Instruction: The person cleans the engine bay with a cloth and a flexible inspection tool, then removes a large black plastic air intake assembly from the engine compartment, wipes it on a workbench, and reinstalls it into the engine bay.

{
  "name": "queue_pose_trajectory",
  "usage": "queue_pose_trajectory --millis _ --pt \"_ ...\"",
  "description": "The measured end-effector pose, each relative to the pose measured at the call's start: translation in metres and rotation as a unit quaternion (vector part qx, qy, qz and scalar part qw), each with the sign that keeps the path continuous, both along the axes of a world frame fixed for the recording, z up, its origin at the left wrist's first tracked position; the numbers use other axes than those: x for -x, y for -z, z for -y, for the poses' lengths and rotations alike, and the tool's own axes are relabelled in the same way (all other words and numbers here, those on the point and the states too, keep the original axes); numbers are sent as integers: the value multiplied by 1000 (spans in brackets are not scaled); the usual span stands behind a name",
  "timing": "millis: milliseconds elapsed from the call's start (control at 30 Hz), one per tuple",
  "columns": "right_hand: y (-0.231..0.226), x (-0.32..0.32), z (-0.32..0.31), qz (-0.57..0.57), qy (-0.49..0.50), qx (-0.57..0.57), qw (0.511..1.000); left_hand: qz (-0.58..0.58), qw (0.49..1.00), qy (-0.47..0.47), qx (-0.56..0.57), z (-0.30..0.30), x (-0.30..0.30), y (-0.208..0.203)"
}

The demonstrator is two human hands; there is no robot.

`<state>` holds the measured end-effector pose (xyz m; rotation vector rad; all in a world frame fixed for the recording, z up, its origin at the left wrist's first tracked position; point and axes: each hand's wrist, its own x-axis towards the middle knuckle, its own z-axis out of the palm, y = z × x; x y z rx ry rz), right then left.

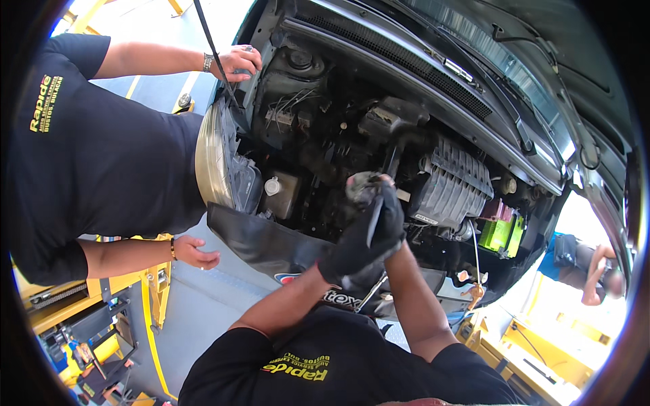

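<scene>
Both my hands are in black gloves and close together over the middle of the engine bay (325,145). My left hand (351,247) and my right hand (388,220) are closed around a small, dirty grey, rounded thing (364,188). It looks either crumpled or rough, and its kind is unclear. My fingers partly cover it, and the left ones overlap with the right. Just right of it sits the ribbed black engine intake cover (455,181).
At the left, a co-worker in a black shirt (115,149) rests one hand (238,62) on the fender near the headlight (218,159). A white-capped reservoir (272,187), a bright green battery (500,234) and a thin prop rod (475,252) surround the bay. The raised hood (535,40) hangs at upper right.
</scene>
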<state>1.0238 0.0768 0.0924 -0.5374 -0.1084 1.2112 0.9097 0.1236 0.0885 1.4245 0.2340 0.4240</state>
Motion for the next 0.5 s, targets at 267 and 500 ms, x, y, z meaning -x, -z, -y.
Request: queue_pose_trajectory --millis 267,500 --pt "-90 -143 -51 641 320 204 667 57 880 -297 -367 -261 -185 -47" --pt "-94 -172 -84 422 202 108 877 -192 751 -274 -569 -340 -308 -103"
